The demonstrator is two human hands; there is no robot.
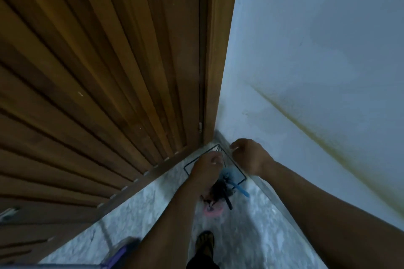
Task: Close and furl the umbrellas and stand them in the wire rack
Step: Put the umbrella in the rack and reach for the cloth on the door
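Both hands reach down into the corner where the slatted wooden door [98,85] meets the pale wall [317,50]. The left hand [207,165] hangs over the top frame of the wire rack [190,165], fingers bent downward with the tips near the rack's far corner; the picture is too blurred to tell whether it grips a wire or only rests there. The right hand [248,155] sits just beside it, nearer the wall, fingers curled inward at the rack's far right edge; whether they pinch anything cannot be made out either.

Directly below and between the two wrists, the rack holds a light blue umbrella [232,176], its blue handle [241,190] jutting out toward the wall side. Just nearer than that, under the left forearm, lies a dark umbrella [219,190] with a black handle [228,202] pointing back toward the person, and a pink shape [213,211] lies on the floor touching its near end.

The marbled grey floor [153,214] spreads beneath the arms. A sandalled foot [205,241] stands behind the hands, and a purple-blue object [119,254] shows at the lower left edge.
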